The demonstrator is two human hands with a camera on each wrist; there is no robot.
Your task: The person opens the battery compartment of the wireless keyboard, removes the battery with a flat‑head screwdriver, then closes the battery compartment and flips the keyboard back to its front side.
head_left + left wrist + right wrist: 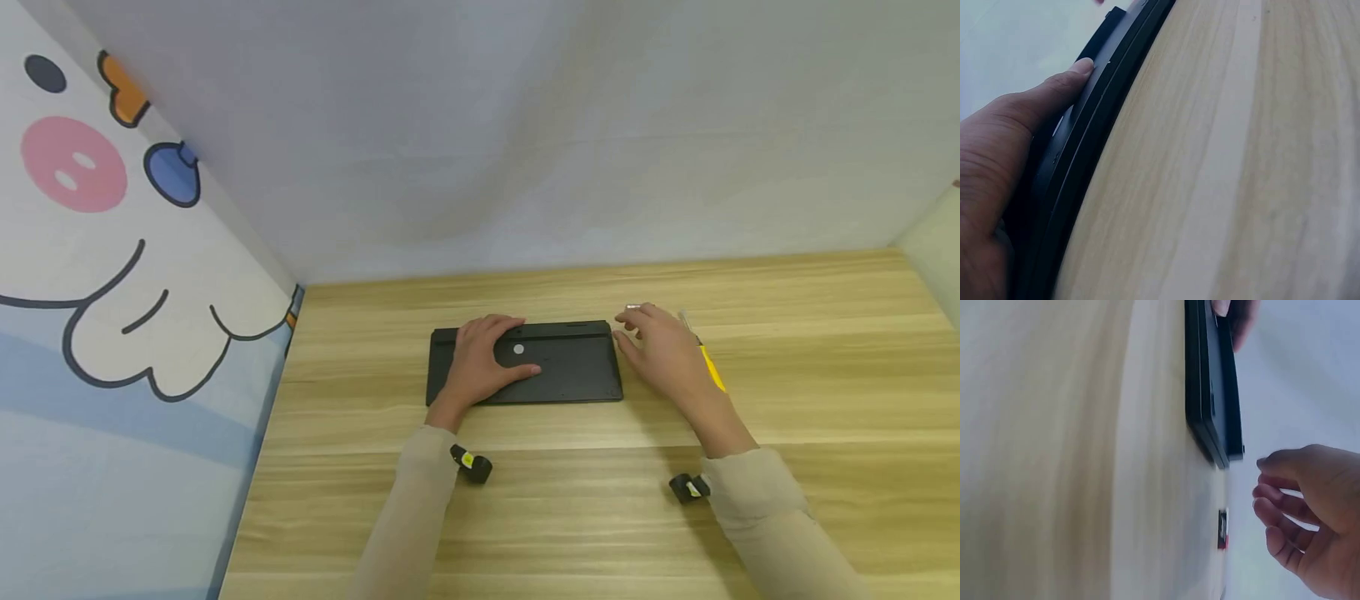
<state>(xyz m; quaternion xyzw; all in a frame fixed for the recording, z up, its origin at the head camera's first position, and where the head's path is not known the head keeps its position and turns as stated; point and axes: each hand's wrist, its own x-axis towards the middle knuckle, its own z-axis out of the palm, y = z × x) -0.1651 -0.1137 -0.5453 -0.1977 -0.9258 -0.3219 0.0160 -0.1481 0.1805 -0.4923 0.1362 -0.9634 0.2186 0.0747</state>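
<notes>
A black keyboard lies face down, its raised bar along the far side and a round white sticker on its underside. My left hand holds it on its left half, fingers over the far edge and thumb across the underside. In the left wrist view the other fingers are hidden. Just off the keyboard's right end, my right hand hovers with loosely bent fingers and nothing visible in them. Beyond its fingertips lies a small black-and-red item, too small to identify.
A screwdriver with a yellow handle lies to the right of my right hand, partly behind it. The wooden table meets a pale wall at the back and a cartoon-printed panel on the left.
</notes>
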